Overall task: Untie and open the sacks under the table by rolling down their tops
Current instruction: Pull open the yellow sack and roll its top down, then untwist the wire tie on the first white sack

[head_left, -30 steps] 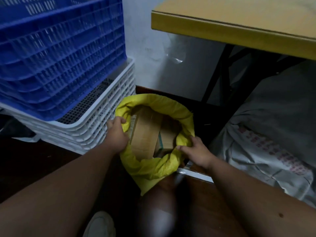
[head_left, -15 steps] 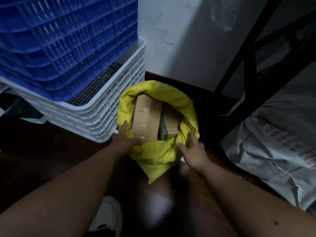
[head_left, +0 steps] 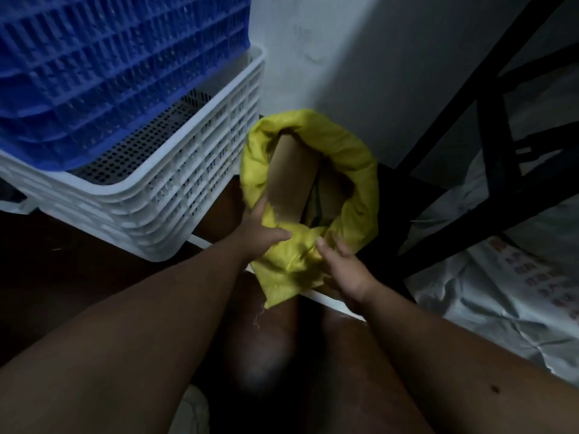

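A yellow woven sack (head_left: 354, 161) stands open on the floor against the wall, its top rolled into a thick rim. Brown cardboard boxes (head_left: 291, 180) fill its mouth. My left hand (head_left: 261, 231) grips the near-left part of the rim, thumb lying across the fabric. My right hand (head_left: 346, 272) holds the near fold of the sack from the right, fingers curled around the hanging flap. A grey-white sack (head_left: 507, 277) lies slumped under the table at the right.
A stack of white crates (head_left: 175, 195) with blue crates (head_left: 109, 73) on top stands close at the left. The table's black metal legs (head_left: 488, 126) cross at the right. My knees and a white shoe (head_left: 191, 415) are below.
Both hands slid from the sack's sides to its near edge and came closer together. The view tilted down and moved nearer, so the tabletop left the frame.
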